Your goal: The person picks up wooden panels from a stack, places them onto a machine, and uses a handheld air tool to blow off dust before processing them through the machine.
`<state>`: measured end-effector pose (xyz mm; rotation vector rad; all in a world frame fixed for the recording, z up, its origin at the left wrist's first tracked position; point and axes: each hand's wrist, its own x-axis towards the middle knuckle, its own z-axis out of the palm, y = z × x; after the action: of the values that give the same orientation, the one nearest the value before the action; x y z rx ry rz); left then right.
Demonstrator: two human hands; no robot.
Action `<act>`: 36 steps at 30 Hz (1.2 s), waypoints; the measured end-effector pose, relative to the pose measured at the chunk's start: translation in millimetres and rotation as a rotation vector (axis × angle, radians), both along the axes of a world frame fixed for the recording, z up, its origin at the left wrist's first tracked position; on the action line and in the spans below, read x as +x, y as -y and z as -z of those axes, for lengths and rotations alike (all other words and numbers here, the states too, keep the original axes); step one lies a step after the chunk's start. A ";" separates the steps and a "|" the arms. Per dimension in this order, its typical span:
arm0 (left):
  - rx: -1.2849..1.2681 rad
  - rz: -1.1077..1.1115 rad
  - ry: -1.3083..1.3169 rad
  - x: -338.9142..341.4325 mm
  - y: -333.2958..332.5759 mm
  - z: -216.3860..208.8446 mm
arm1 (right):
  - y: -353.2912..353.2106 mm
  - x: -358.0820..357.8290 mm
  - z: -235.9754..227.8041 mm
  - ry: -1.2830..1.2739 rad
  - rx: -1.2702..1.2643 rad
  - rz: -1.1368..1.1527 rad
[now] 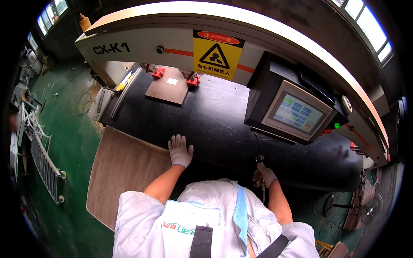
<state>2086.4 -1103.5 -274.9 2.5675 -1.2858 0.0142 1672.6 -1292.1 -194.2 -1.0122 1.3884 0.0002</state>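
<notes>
My left hand (180,151), in a pale glove, lies flat with its fingers stretched out on the black worktable (206,116), at the edge of a brown wooden board (129,165). My right hand (266,175), also gloved, is closed at the table's near edge. It grips what looks like an air blow gun (260,158) with a thin nozzle pointing away from me; a thin hose hangs below. The fingers partly hide its handle. Farther back, a flat brown panel (168,91) with a white label rests on the table beneath red clamps (193,80).
A long machine beam (142,49) with a yellow warning sign (218,55) spans the table. From it juts a black control box with a lit touchscreen (297,112), above right of my right hand. A roller conveyor (44,161) stands on the green floor at left; a pedestal fan (329,205) is at right.
</notes>
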 end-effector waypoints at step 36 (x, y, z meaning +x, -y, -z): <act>-0.116 0.032 -0.141 120.4 146.1 -31.9 | -19.4 -1.2 2.7 -0.226 -0.243 -0.313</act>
<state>2206.8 -1249.6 -243.0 2.4035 -1.2364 -0.0935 1671.4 -1272.7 -196.8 -1.4614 1.4422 0.1867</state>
